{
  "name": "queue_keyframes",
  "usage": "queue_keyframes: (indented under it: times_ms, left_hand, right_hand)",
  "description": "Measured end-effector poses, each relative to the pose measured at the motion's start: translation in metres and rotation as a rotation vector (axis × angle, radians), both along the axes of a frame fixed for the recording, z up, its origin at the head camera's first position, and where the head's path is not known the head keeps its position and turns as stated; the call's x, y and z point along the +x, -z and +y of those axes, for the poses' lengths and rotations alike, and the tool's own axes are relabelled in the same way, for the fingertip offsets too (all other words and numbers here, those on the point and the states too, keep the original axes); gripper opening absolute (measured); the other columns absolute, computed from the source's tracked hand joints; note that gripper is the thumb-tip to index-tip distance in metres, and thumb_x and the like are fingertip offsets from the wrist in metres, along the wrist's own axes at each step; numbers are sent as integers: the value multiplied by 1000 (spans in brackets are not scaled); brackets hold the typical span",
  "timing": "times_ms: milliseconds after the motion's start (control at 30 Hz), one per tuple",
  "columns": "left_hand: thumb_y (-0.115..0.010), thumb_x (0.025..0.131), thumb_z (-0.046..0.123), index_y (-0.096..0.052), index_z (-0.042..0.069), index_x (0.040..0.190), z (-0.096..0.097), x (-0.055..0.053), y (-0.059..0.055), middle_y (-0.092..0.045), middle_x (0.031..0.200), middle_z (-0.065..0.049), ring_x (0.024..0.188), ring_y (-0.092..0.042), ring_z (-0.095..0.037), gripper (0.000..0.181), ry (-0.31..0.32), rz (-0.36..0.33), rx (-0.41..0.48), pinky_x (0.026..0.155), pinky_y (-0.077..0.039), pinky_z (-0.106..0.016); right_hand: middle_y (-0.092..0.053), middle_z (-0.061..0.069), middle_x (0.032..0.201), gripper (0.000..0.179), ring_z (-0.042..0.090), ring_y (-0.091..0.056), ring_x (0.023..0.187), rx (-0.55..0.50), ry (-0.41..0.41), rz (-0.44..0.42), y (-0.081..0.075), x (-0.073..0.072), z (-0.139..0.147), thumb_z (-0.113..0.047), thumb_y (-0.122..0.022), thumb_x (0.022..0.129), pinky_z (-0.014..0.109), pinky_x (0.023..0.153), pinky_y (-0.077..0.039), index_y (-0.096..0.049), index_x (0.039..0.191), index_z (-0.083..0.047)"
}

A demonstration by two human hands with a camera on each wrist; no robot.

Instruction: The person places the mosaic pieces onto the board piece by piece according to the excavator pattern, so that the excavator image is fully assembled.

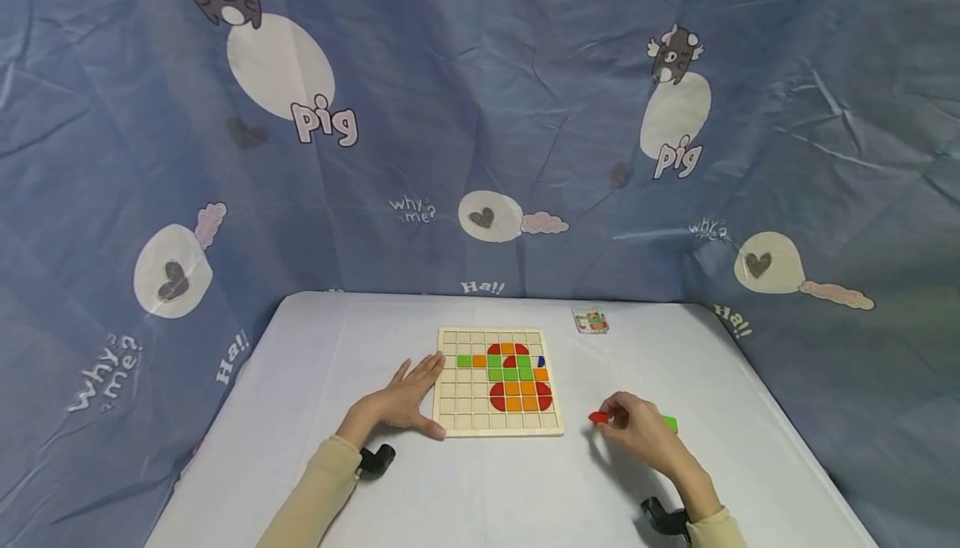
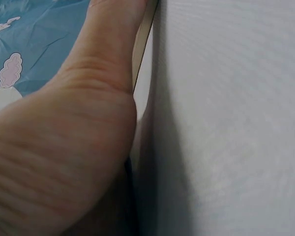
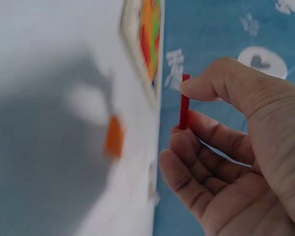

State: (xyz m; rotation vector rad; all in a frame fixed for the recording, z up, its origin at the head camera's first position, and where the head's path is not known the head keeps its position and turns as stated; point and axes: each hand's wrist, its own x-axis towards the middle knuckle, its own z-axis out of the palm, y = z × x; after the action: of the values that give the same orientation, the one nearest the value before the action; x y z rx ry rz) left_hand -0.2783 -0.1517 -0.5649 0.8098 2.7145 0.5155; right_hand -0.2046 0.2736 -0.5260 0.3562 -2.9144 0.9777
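A square wooden grid board (image 1: 463, 421) lies on the table, with red, orange and green flat tiles mostly in its right half and a small blue piece (image 1: 541, 361) near its right edge. My left hand (image 1: 405, 398) rests at the board's left side, fingers spread and straight, thumb at the near left corner. To the right of the board, my right hand (image 1: 637, 431) pinches a thin red tile (image 3: 185, 105) between thumb and fingers, above the table. A green tile (image 1: 670, 424) shows partly behind that hand. In the right wrist view, an orange tile (image 3: 114, 137) lies on the table.
A small printed card (image 1: 591, 321) with a coloured pattern lies beyond the board, to its right. The white table (image 1: 337, 339) ends at the back against a blue cloth (image 1: 420, 156) with pig prints.
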Motion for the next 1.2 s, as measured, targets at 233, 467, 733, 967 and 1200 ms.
queue_keyframes:
  times_ms: [233,467,733,967,1200]
  left_hand:
    - [-71,63,74,-6,6,155,0,0,-1,-1,164,-9,152,-2,-27,132,3,2,10,121,3,-55]
    - [-72,65,72,-4,5,155,0,0,-1,2,164,-11,151,0,-29,131,10,-6,13,121,4,-56]
    - [-72,67,70,-4,3,155,0,0,-3,1,163,-13,151,-1,-32,130,28,1,22,120,2,-58]
    - [-70,68,71,-3,3,155,1,0,-2,3,163,-12,151,1,-30,129,39,-6,14,120,3,-57]
    - [-71,67,72,-3,3,155,-2,-1,-1,2,163,-12,151,1,-29,131,30,-8,8,120,4,-56]
  right_hand:
    - [-64,-4,89,17,8,-57,75,-20,-188,63,-12,-39,-60,-14,-76,81,18,63,-50,-69,96,-10]
    - [-65,-3,90,17,5,-55,73,52,-318,37,-14,-86,-132,-19,-75,84,20,64,-50,-70,98,-11]
    - [-68,2,96,18,7,-60,78,134,-410,83,-2,-124,-193,-16,-75,84,18,68,-52,-71,100,-8]
    - [-66,1,97,20,8,-58,80,163,-360,54,11,-138,-210,-18,-75,85,19,71,-52,-71,101,-8]
    - [-66,1,96,16,7,-59,83,133,-390,31,15,-143,-218,-15,-74,85,19,75,-52,-71,100,-9]
